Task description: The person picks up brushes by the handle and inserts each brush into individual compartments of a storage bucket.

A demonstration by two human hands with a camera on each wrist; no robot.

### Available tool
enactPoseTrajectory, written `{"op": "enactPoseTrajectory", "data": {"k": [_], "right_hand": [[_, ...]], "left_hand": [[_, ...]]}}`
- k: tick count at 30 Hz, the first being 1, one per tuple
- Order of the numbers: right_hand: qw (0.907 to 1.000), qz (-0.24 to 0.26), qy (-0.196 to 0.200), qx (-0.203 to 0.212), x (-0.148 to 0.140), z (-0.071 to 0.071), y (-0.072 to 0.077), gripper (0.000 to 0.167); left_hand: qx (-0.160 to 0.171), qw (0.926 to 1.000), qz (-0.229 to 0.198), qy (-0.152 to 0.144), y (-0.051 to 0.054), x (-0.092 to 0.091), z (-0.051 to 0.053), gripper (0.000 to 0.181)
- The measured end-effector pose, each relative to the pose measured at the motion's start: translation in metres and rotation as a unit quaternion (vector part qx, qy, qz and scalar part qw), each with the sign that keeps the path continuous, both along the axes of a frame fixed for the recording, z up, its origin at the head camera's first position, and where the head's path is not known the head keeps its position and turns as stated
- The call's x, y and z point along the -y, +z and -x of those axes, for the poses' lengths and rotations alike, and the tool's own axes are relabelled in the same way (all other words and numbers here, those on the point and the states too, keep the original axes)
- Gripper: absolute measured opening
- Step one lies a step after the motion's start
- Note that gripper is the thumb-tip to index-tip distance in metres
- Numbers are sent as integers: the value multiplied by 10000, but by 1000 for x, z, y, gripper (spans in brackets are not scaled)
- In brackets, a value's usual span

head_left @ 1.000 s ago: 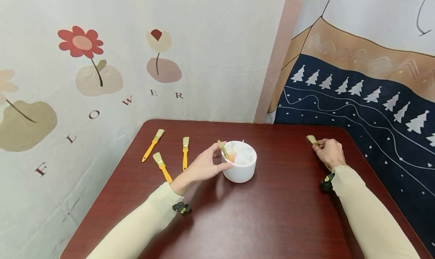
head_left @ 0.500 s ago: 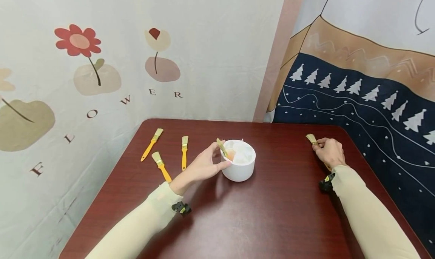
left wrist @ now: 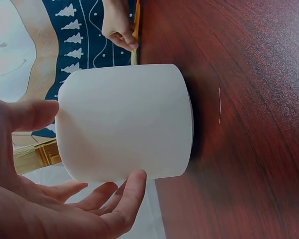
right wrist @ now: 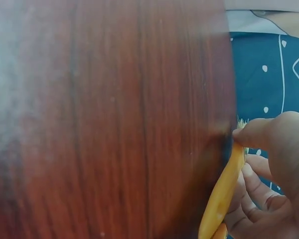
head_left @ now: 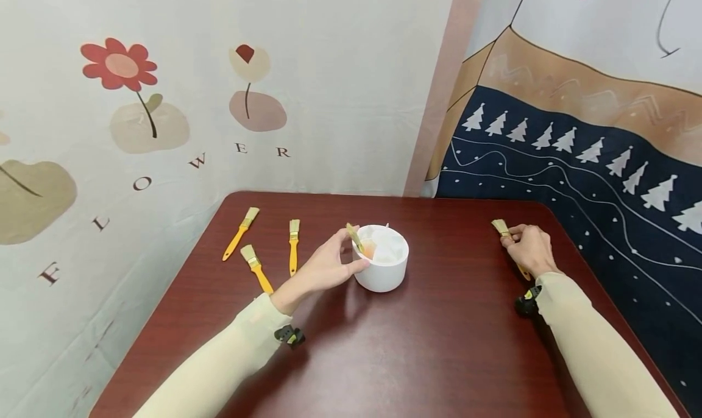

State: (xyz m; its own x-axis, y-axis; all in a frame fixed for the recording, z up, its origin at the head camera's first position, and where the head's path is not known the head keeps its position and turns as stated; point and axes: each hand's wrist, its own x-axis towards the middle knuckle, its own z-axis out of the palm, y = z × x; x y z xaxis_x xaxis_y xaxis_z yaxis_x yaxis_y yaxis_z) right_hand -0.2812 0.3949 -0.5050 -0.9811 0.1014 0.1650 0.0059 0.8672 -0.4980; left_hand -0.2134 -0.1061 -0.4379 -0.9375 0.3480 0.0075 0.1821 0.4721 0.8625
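Note:
My left hand (head_left: 325, 265) grips a round white bowl (head_left: 382, 275) near the middle of the table, thumb and fingers on its wall. In the left wrist view the smooth white bowl (left wrist: 124, 122) fills the centre. A brush (head_left: 354, 237) leans inside it, bristles above the rim; its lower part is hidden. At the table's right side my right hand (head_left: 531, 247) pinches a yellow-handled paintbrush (head_left: 499, 226) near its bristle end. In the right wrist view the paintbrush's handle (right wrist: 222, 199) runs downward, with another bit of yellow beside its lower end.
Several yellow-handled paintbrushes lie at the left of the table: one far back (head_left: 241, 233), one (head_left: 294, 247) nearer the bowl, one (head_left: 256, 269) by the left forearm. The reddish-brown table (head_left: 433, 345) meets a pale printed cloth (head_left: 340, 101) behind and a navy one (head_left: 548, 168) at right.
The head view has drifted slightly, moving the scene a little left. A bit more of the right-hand paintbrush's handle shows below the palm. The left hand keeps its grip on the bowl.

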Motion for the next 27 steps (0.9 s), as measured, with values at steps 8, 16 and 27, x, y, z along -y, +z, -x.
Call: {"op": "enactPoseTrajectory", "data": {"k": [8,16,27], "right_hand": [[9999,18,117,-113,4,-7,5,42],[9995,83,70,-313,15,-18,9,41],[9961,241,208,-824,33,-25,16,36]], "left_hand": [[-612,9974,268,272,-4,-7,-7,79],[-754,9934,468,722,-9,-15,-18,91],[-1152,9829,1051,979,-10,-20,-22,84]]}}
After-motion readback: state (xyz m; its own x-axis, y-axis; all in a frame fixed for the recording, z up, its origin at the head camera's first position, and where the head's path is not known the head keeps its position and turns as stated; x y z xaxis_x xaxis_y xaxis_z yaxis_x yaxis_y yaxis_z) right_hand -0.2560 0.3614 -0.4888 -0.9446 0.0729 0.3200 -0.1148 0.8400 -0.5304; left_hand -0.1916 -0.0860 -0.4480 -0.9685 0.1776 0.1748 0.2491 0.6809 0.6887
